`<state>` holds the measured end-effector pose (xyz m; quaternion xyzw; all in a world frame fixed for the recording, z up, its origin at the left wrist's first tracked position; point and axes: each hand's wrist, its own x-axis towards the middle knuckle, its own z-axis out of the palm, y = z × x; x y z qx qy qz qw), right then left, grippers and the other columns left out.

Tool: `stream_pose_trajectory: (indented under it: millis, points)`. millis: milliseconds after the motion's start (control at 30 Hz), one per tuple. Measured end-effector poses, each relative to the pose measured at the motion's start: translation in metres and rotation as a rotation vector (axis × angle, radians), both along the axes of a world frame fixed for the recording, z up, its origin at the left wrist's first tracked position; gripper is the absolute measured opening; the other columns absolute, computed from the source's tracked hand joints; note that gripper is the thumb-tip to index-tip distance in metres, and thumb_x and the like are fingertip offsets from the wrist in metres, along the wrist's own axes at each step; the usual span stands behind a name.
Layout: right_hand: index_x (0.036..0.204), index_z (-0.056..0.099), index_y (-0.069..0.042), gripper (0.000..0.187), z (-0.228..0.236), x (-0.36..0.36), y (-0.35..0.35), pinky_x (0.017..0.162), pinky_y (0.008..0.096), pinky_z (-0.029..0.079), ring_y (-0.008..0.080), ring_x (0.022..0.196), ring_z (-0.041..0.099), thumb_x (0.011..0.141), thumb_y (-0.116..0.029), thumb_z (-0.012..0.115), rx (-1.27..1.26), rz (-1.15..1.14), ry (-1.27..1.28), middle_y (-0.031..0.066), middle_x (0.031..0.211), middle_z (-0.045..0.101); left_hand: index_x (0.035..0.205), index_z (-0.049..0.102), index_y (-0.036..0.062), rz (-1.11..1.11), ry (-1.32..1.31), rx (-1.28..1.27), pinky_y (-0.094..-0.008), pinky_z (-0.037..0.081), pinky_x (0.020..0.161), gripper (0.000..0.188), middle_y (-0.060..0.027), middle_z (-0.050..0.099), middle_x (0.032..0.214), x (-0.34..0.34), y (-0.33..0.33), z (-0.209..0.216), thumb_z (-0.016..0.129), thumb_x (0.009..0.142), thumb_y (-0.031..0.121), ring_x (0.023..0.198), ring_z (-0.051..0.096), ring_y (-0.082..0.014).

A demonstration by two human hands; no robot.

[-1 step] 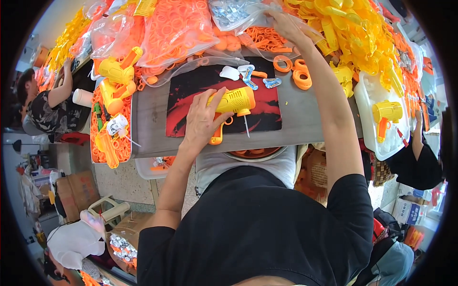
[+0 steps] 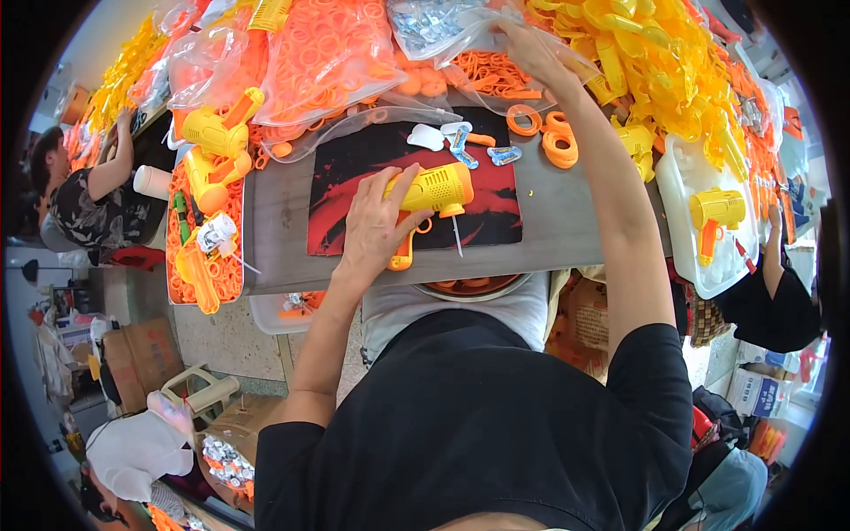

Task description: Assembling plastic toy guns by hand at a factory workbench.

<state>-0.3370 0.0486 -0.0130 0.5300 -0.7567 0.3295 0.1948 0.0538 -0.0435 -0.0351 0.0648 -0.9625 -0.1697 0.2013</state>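
Observation:
A yellow toy gun (image 2: 443, 188) with a slotted body and an orange trigger lies tilted over the black-and-red mat (image 2: 482, 226). My left hand (image 2: 376, 217) is wrapped round its rear end, the palm hiding part of the grip. From the underside of its front a thin pale wire (image 2: 459, 237) hangs down. My right hand (image 2: 531, 55) reaches to the far side of the table, fingers closed at the rim of a clear plastic bag (image 2: 465, 37) of small silvery-blue parts. Its fingertips are partly hidden. Blue-and-white batteries (image 2: 505, 155) and a white cap (image 2: 426, 135) lie beyond the gun.
Bags of orange rings (image 2: 323, 57) and a heap of yellow shells (image 2: 651, 53) line the far edge. A tray of orange parts (image 2: 208, 279) stands at left; a white bin (image 2: 713, 274) holding another toy gun stands at right. Orange rings (image 2: 560, 146) sit on the table. Other people work at both sides.

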Motion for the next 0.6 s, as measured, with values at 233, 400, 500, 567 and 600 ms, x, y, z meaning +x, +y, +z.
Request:
stream_pose_trajectory:
  millis: [233, 400, 500, 567, 600]
  points:
    - [0.108, 0.074, -0.018, 0.027, -0.039, 0.035, 0.010, 0.109, 0.0564, 0.036, 0.0351, 0.143, 0.031, 0.085, -0.009, 0.066, 0.326, -0.254, 0.172, 0.0125, 0.153, 0.037, 0.139, 0.054, 0.0113, -0.006, 0.048, -0.012, -0.0416, 0.048, 0.096, 0.065, -0.0129, 0.054, 0.125, -0.001, -0.003, -0.002, 0.073, 0.084, 0.037, 0.111, 0.054, -0.0313]
    - [0.107, 0.074, -0.018, 0.027, -0.050, 0.046, 0.010, 0.106, 0.0640, 0.033, 0.0331, 0.145, 0.027, 0.082, -0.011, 0.067, 0.269, -0.369, 0.190, 0.0114, 0.155, 0.034, 0.142, 0.051, 0.0126, -0.006, 0.026, 0.017, -0.0421, 0.047, 0.098, 0.066, -0.0108, 0.053, 0.126, -0.004, -0.001, -0.003, 0.070, 0.086, 0.041, 0.114, 0.053, -0.0314]
    - [0.095, 0.072, -0.012, 0.016, -0.037, 0.046, 0.030, 0.105, 0.0659, 0.032, 0.0328, 0.146, 0.024, 0.079, -0.011, 0.069, 0.411, -0.305, 0.194, 0.0112, 0.157, 0.030, 0.142, 0.050, 0.0127, -0.013, 0.019, 0.029, -0.0421, 0.047, 0.098, 0.066, -0.0108, 0.053, 0.127, -0.004, -0.001, -0.002, 0.070, 0.086, 0.041, 0.114, 0.053, -0.0315]
    - [0.095, 0.070, -0.010, 0.016, -0.023, 0.062, 0.038, 0.104, 0.0617, 0.036, 0.0341, 0.143, 0.029, 0.079, -0.009, 0.068, 0.437, -0.283, 0.218, 0.0118, 0.155, 0.033, 0.143, 0.050, 0.0129, -0.016, 0.023, 0.039, -0.0421, 0.047, 0.098, 0.066, -0.0109, 0.053, 0.127, -0.001, -0.003, -0.004, 0.070, 0.086, 0.041, 0.114, 0.053, -0.0316]
    - [0.096, 0.067, -0.007, 0.017, -0.020, 0.067, 0.043, 0.102, 0.0575, 0.040, 0.0353, 0.140, 0.034, 0.079, -0.008, 0.068, 0.463, -0.272, 0.241, 0.0123, 0.152, 0.036, 0.143, 0.050, 0.0130, -0.013, 0.028, 0.020, -0.0422, 0.047, 0.098, 0.066, -0.0111, 0.052, 0.127, 0.000, -0.004, -0.005, 0.070, 0.086, 0.041, 0.113, 0.053, -0.0318]
